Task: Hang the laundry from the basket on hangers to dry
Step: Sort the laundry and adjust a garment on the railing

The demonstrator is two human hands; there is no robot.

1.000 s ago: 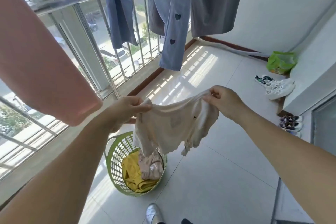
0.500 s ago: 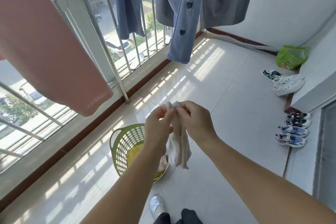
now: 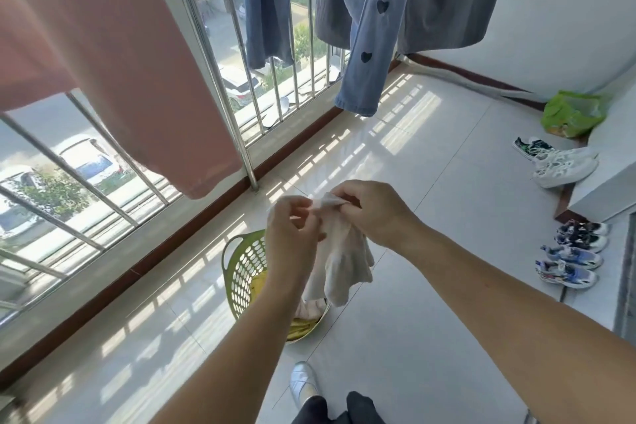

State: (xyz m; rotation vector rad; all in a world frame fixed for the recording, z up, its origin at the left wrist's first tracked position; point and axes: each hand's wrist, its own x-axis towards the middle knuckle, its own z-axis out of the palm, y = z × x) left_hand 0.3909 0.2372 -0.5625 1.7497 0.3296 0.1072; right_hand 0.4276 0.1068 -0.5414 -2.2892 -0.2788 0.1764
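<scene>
Sunlit tiled balcony floor (image 3: 430, 165) under us: our left hand (image 3: 292, 234) & right hand (image 3: 370, 213) both pinch the cream garment (image 3: 339, 258) by its top edge, above the green basket (image 3: 241, 268). Looks light, limp, easy to bunch, so hold at the edges. Railing (image 3: 220, 79) close on the left, open floor to the right.

left hand (image 3: 292, 237), right hand (image 3: 370, 213), fingers pinching together

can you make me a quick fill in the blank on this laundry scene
1. Both hands pinch a cream ____ above the basket.
2. The basket is ____ in colour.
3. The blue sleeve bears dark ____ shapes.
4. A ____ garment lies in the basket.

Missing words: garment; green; heart; yellow
</scene>
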